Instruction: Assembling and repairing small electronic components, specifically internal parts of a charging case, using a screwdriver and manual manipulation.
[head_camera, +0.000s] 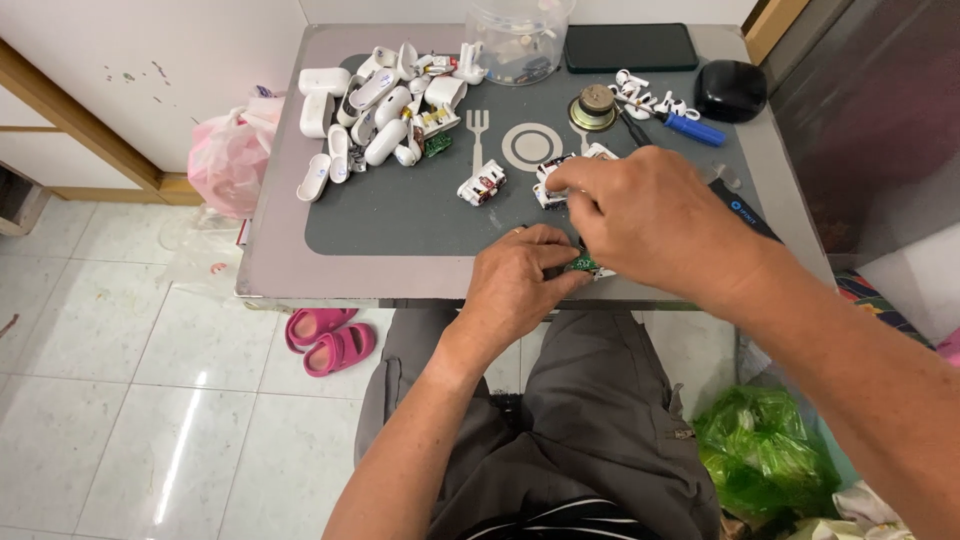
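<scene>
Head view. I see both hands meeting at the near edge of the small table (270, 270), just above the lap.

The left hand (520, 280) is curled, its fingertips pressed onto a small green circuit board (582, 264). The right hand (655, 215) lies over the same piece from the far-right side, its fingers bent down and closed on it. The two hands touch, and the board sits directly between their fingertips. Only a sliver of green shows, so I cannot tell the board's long axis. Neither hand is nearer than the other: both are on it.

Just beyond the right hand's fingertips lies an opened white shell with exposed parts (550, 185). A second opened white shell (482, 186) lies a little farther out, ahead of the left hand.

Well beyond the left hand, to its far left, is a heap of white plastic casings (385, 105). Beyond the right hand I note a blue-handled screwdriver (690, 127), a round metal speaker part (594, 108), a dark phone (630, 47) and a black case (730, 88). A clear plastic tub (518, 35) stands at the far edge.
</scene>
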